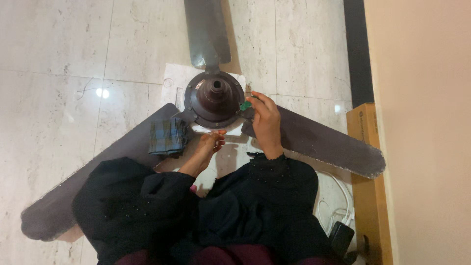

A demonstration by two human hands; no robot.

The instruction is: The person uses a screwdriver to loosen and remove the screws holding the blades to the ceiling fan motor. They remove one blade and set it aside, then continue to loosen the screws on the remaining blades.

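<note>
A brown ceiling fan lies on the floor with its round motor hub facing up. Its three dark blades point to the top, to the right and to the lower left. My right hand rests over the root of the right blade. It is closed around a small green-handled tool whose tip meets the hub's right edge. My left hand reaches to the hub's near rim with its fingertips bunched against it. Whether it grips anything is unclear. Black sleeves cover both of my arms.
A folded checked cloth lies on the left blade's root. A white sheet sits under the hub. A long cardboard box runs along the beige wall at right. A white cable and a black plug lie beside my knee.
</note>
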